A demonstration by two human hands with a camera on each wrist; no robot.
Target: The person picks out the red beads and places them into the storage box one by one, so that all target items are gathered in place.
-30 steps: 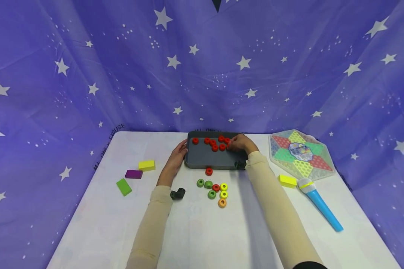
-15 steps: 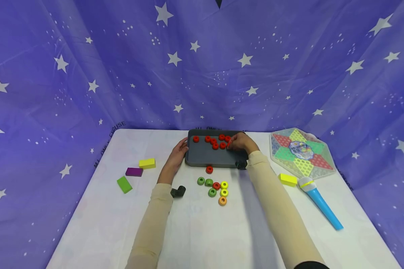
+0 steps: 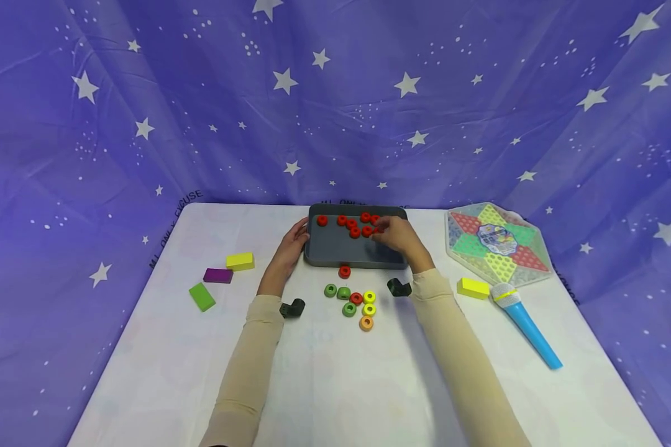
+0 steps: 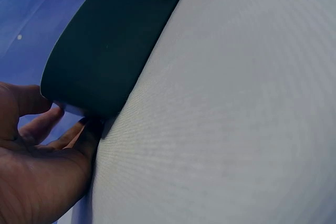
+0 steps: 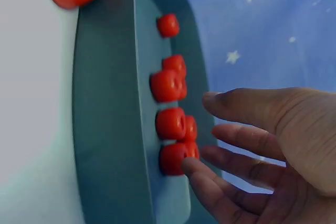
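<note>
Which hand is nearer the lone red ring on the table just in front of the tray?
Right, narrowly. The right hand hovers over the tray just behind the red ring; the left hand rests at the tray's left end.

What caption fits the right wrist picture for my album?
An open right hand hovers beside red beads in a grey tray.

Right hand (image 3: 398,236) hides tray's (image 3: 335,251) right part; rings (image 5: 170,124) blurred

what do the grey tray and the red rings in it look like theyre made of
The grey tray looks like moulded plastic, possibly coated metal: matte, even dark grey, rounded corners and a raised rim. The red rings look like hard plastic or painted wood: solid uniform red, soft sheen, rounded edges. Neither can be settled by sight alone.
</note>
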